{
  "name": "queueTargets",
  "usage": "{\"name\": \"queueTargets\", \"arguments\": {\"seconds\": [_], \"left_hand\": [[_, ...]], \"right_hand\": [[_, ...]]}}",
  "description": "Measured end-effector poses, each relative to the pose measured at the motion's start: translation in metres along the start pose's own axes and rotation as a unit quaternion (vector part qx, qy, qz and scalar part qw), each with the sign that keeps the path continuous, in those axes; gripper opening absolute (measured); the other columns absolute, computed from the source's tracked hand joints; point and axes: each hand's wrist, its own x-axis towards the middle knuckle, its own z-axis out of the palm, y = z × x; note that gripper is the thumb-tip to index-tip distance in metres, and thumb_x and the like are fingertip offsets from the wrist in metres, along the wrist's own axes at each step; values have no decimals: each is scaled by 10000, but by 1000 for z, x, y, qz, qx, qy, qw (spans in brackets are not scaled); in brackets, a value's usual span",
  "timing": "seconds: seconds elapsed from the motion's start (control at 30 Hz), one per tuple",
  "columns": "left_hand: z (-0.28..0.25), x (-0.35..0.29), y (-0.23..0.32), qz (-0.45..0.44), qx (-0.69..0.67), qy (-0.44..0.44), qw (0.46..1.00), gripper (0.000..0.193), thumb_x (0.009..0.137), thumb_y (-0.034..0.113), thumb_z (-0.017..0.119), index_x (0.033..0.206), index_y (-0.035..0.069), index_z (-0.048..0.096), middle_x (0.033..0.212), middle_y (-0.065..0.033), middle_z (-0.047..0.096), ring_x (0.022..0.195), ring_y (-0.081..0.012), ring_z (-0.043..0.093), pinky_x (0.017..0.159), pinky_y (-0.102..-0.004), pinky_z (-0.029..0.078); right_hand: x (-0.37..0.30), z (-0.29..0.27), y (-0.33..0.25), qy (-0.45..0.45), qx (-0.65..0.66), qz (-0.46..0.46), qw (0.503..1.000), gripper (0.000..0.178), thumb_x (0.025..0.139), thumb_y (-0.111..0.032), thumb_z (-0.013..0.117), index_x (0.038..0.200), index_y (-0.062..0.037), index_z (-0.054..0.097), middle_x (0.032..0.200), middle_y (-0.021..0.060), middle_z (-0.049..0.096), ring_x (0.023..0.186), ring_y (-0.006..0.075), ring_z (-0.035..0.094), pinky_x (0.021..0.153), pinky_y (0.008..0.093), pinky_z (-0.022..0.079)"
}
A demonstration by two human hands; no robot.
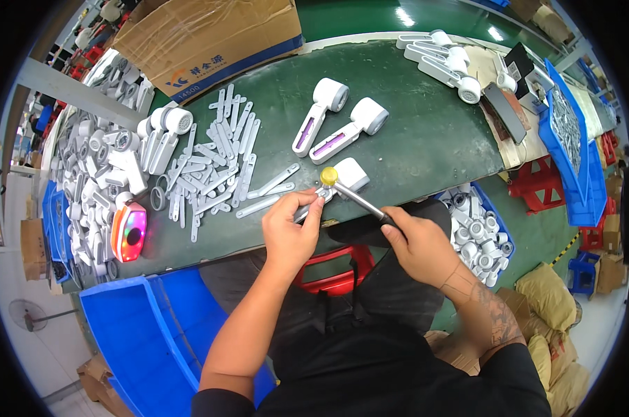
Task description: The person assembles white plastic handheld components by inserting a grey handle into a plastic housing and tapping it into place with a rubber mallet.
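My right hand (419, 244) is wrapped round the dark grip of a hammer (356, 197). Its yellow round head (329, 176) rests on or just above the handle of a white shower head (350, 175) at the table's near edge. Fingers and thumb of my left hand (291, 226) close on that handle, partly hiding it. Farther back lie two more white shower heads (330, 96) (367, 116), each with a purple strip in its handle slot. Left of them spreads a heap of slim grey strips (221, 149).
White and grey parts (92, 174) pile up at the table's left end, beside a flashing orange device (129, 233). A cardboard box (210, 42) stands behind. Blue bins (141, 333) sit below left; another crate of white parts (476, 233) is right. Finished-looking shower heads (443, 62) line the far right.
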Motion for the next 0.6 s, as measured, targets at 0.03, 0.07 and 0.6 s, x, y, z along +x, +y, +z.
{"name": "queueTargets", "arguments": {"seconds": [0.03, 0.07, 0.6], "left_hand": [[-1, -1, 1, 0, -1, 1, 1000, 113, 942, 60, 845, 981, -9, 765, 1064, -200, 831, 986, -293, 822, 884, -374, 622], [-2, -1, 1, 0, -2, 3, 1000, 113, 940, 60, 845, 975, -10, 765, 1061, -198, 830, 979, -296, 820, 877, -374, 621], [-48, -8, -15, 93, 159, -50, 982, 298, 840, 189, 937, 1039, 32, 780, 954, -128, 757, 873, -345, 714, 809, -421, 574]], "right_hand": [[3, 0, -1, -5, -29, -9, 1000, 317, 1106, -221, 644, 1385, -71, 642, 921, 211, 741, 884, 450, 732, 760, 516, 571], [5, -7, -11, -8, 8, 16, 1000, 310, 1105, -230, 643, 1372, -73, 643, 920, 221, 740, 890, 456, 732, 767, 525, 575], [0, 3, -34, 12, -26, -44, 999, 237, 1102, -262, 654, 1173, -36, 631, 807, 199, 704, 770, 440, 721, 651, 517, 548]]}}
